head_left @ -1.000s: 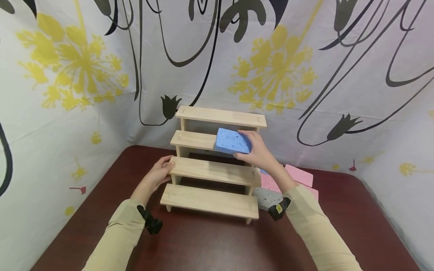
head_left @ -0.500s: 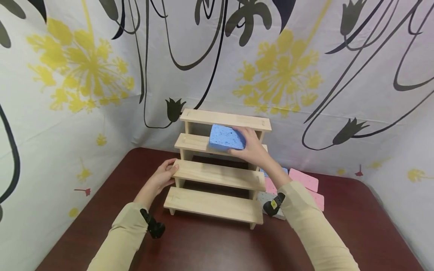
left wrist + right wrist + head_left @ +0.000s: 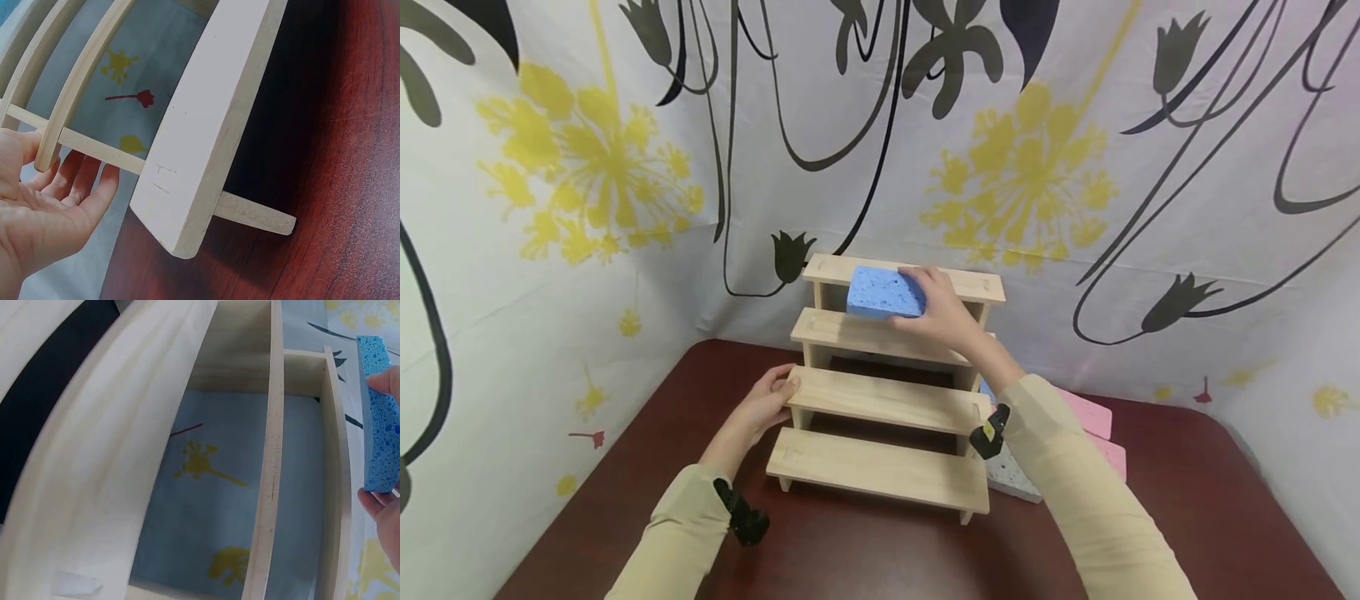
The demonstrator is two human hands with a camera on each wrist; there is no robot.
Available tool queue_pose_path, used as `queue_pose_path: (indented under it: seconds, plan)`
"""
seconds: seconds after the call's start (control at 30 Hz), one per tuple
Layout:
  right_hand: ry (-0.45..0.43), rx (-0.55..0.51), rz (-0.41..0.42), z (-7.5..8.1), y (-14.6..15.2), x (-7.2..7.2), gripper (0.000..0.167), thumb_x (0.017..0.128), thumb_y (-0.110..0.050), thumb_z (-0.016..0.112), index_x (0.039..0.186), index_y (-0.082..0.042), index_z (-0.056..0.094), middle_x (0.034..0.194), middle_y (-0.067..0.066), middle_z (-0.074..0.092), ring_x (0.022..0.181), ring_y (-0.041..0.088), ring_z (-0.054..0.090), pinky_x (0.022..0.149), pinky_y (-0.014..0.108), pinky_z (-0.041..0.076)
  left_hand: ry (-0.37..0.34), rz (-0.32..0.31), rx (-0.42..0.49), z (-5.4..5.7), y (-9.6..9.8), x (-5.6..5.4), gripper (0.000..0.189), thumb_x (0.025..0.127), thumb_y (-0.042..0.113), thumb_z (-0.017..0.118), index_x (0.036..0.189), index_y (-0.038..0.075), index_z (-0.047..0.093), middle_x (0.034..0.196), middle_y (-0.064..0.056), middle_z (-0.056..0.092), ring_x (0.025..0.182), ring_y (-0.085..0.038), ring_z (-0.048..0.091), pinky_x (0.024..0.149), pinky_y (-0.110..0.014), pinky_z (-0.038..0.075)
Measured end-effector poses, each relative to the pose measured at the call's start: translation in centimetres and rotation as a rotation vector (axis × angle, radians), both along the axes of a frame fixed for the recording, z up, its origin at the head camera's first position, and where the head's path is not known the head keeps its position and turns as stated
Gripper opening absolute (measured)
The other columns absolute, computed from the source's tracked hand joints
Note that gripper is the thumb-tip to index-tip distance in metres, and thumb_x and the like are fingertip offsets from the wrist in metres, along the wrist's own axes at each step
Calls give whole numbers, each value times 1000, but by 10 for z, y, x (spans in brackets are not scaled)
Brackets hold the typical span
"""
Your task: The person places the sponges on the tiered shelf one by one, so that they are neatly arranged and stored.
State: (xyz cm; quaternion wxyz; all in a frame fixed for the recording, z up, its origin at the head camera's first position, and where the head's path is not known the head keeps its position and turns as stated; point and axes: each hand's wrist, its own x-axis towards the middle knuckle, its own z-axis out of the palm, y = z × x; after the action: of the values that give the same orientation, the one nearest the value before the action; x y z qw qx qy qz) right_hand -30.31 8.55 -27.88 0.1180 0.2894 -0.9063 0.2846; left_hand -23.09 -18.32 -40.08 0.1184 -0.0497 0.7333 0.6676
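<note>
My right hand point(image 3: 936, 312) grips a blue sponge point(image 3: 883, 292) by its right end, thumb on the near side and fingers behind. In the head view the sponge overlaps the top step of a wooden tiered shelf point(image 3: 880, 400). The right wrist view has the sponge point(image 3: 378, 419) at the right edge, beyond the top step. My left hand point(image 3: 767, 404) holds the left end of the shelf's second step from the bottom. In the left wrist view the left hand point(image 3: 56, 206) has its thumb on the step's end and its fingers curled beneath.
Beside the shelf's right side lie pink sponges point(image 3: 1086, 412), a grey sponge point(image 3: 1015, 479) and a bit of blue, partly hidden by the right forearm. The shelf stands on a dark red table point(image 3: 850, 550). Patterned cloth point(image 3: 880, 192) rises behind it.
My right hand has carried the blue sponge up and leftward, from the third step's height to the top step. The left hand stays on the shelf. The head view has shifted slightly.
</note>
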Motion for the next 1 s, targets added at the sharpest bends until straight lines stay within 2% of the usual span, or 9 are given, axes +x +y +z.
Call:
queue_pose_path:
  seconds: [0.3, 0.53, 0.67, 0.9, 1.0]
  plan:
    - [-36, 17, -10, 8, -16, -25, 76, 74, -33, 71, 137, -5, 38, 133, 19, 41, 121, 33, 38, 102, 46, 33, -2, 7, -4, 1, -3, -1, 54, 99, 23, 38, 145, 9, 14, 145, -25, 26, 130, -41, 34, 105, -55, 30]
    - [-60, 85, 0, 15, -25, -41, 77, 82, -36, 63, 142, -4, 28, 140, 20, 33, 128, 34, 30, 106, 47, 29, -19, 35, -8, -2, -1, -2, 53, 99, 24, 40, 145, 11, 17, 144, -23, 28, 128, -38, 37, 104, -53, 32]
    - [-80, 111, -12, 20, -30, -47, 77, 84, -36, 60, 144, -5, 25, 142, 20, 29, 129, 35, 27, 107, 48, 27, -7, 34, -10, -2, 1, -2, 52, 99, 23, 39, 145, 10, 17, 143, -23, 29, 128, -39, 38, 104, -54, 32]
    - [-75, 221, 2, 20, -42, -57, 77, 85, -36, 59, 145, -4, 22, 144, 22, 26, 131, 38, 25, 110, 48, 23, -7, 46, -18, -2, 1, 0, 52, 99, 24, 40, 144, 11, 19, 143, -23, 31, 128, -38, 39, 103, -53, 33]
    - [-117, 255, 1, 22, -48, -59, 75, 87, -36, 57, 145, -5, 21, 145, 22, 25, 132, 38, 24, 111, 48, 22, -1, 41, -18, -4, 1, 0, 52, 98, 25, 41, 144, 11, 19, 143, -23, 31, 128, -38, 39, 104, -53, 33]
